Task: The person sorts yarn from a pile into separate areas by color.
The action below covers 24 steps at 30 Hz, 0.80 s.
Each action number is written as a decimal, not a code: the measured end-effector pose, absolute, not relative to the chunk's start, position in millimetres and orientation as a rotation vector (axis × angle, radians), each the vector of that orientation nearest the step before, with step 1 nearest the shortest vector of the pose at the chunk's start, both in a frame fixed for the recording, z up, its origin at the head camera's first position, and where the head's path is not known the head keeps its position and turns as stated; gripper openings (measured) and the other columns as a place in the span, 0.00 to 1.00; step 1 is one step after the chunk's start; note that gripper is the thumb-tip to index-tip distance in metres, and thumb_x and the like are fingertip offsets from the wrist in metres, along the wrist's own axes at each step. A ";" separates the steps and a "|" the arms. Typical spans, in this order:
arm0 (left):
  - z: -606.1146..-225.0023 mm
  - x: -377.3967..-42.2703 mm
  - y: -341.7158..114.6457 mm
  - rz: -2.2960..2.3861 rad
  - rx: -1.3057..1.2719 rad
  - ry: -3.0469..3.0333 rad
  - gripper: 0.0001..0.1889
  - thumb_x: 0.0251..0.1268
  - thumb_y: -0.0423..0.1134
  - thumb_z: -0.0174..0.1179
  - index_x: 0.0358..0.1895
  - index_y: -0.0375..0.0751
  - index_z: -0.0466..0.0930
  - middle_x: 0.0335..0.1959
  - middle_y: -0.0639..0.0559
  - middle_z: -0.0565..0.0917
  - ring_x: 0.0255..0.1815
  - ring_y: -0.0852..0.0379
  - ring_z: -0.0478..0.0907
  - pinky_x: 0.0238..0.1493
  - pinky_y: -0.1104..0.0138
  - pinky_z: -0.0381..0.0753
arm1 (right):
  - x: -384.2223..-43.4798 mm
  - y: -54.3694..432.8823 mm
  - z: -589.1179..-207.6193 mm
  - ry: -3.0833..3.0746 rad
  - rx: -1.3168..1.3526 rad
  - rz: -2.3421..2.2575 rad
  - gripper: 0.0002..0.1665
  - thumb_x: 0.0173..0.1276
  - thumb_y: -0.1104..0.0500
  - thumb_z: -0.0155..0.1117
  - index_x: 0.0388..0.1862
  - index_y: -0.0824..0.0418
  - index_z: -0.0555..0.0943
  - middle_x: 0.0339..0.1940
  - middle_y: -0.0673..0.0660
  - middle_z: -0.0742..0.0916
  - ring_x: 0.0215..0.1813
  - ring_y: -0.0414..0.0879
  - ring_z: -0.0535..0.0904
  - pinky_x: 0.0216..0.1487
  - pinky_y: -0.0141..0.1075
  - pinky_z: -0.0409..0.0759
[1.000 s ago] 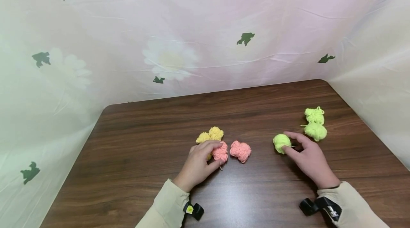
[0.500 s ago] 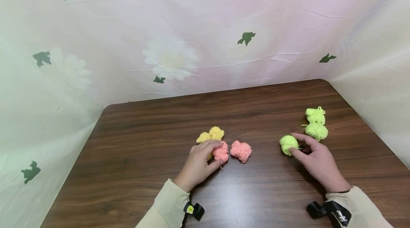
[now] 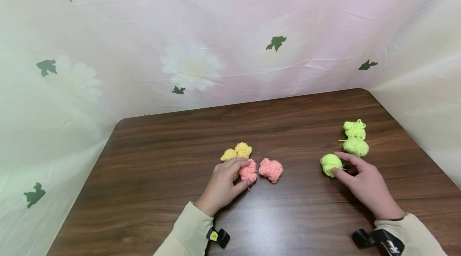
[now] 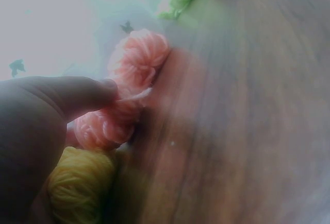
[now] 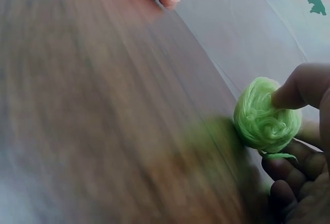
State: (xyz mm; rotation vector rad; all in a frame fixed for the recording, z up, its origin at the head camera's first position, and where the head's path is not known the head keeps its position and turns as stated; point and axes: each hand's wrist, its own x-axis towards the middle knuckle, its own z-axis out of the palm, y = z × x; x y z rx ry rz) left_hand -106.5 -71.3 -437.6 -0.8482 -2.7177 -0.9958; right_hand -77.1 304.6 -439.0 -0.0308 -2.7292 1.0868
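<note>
My left hand [image 3: 224, 186] holds a pink ball of yarn [image 3: 248, 171] between thumb and fingers, low over the table. In the left wrist view the thumb lies against this pink ball [image 4: 105, 126], with a yellow ball of yarn [image 4: 82, 183] just beneath the hand. A second pink ball of yarn [image 3: 271, 170] sits right beside it. My right hand [image 3: 369, 184] pinches a lime-green ball of yarn [image 3: 330, 165] with thumb and forefinger. In the right wrist view a short loose strand hangs under that green ball [image 5: 265, 116].
Behind the left hand lie yellow balls of yarn [image 3: 243, 150], partly covered by it. Beyond the right hand, two more lime-green balls [image 3: 355, 147] sit together near the right edge. The dark wooden table [image 3: 162, 140] is bordered by a patterned cloth [image 3: 230, 40] at the back and sides.
My right hand has moved right and slightly nearer to me with the green ball of yarn. The left hand has stayed in place on the pink ball.
</note>
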 end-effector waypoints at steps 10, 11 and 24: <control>-436.6 -106.2 -70.8 -1.002 -0.842 -2.722 0.24 0.62 0.44 0.71 0.61 0.49 0.80 0.63 0.58 0.79 0.66 0.57 0.74 0.62 0.50 0.69 | -75.2 311.3 -438.7 -2.740 -0.020 1.066 0.26 0.65 0.56 0.73 0.61 0.60 0.81 0.42 0.61 0.87 0.33 0.28 0.73 0.29 0.28 0.71; -436.5 -106.2 -70.8 -1.002 -0.844 -2.721 0.24 0.62 0.44 0.71 0.61 0.49 0.80 0.63 0.58 0.79 0.66 0.57 0.74 0.62 0.50 0.69 | -75.0 312.1 -438.5 -2.738 -0.017 1.068 0.26 0.65 0.57 0.73 0.61 0.61 0.81 0.42 0.61 0.87 0.33 0.28 0.73 0.29 0.28 0.71; -438.6 -107.7 -71.5 -0.986 -0.837 -2.753 0.24 0.65 0.48 0.69 0.63 0.51 0.79 0.63 0.60 0.79 0.67 0.60 0.73 0.63 0.52 0.68 | -71.1 326.8 -439.6 -2.734 -0.046 1.068 0.25 0.66 0.55 0.72 0.60 0.62 0.80 0.41 0.62 0.86 0.32 0.29 0.73 0.28 0.29 0.71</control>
